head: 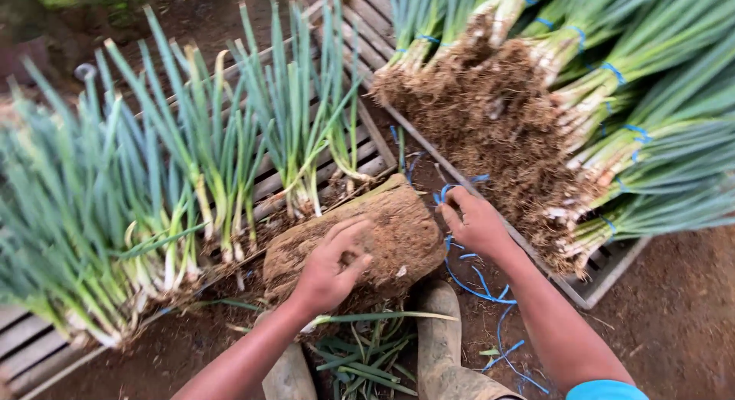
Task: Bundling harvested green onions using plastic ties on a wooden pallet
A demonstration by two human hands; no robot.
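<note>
A rough, soil-caked block (383, 231), apparently wood, was recorded at the centre of the frame, lying on bare earth with its far end propped against the edge of a slatted wooden pallet (367, 151). The left hand (331, 266) was laid flat on the block's near end, fingers spread and pressing down, nothing clamped in it. The right hand (473, 220), just right of the block, was found with fingers curled around a blue tie band (444, 192); whether the band was actually pinched could not be told. Loose blue bands (482, 289) were scattered on the soil below that hand. Unbundled green onions (191, 163) were spread over the pallet at the left of the frame, roots toward the block. Tied bundles of green onions (612, 86), roots matted with soil, were stacked on a second pallet (605, 274) at the upper right. Trimmed leaves (364, 354) and two muddy boots (440, 331) were noted at the bottom centre. The block was judged heavy, stiff and gritty rather than slippery, best taken by its long edges. The onions were judged light and limp in the leaf, easily bruised, firmest near the white base, where they would best be held. The bands were judged thin, soft and easily dropped.
</note>
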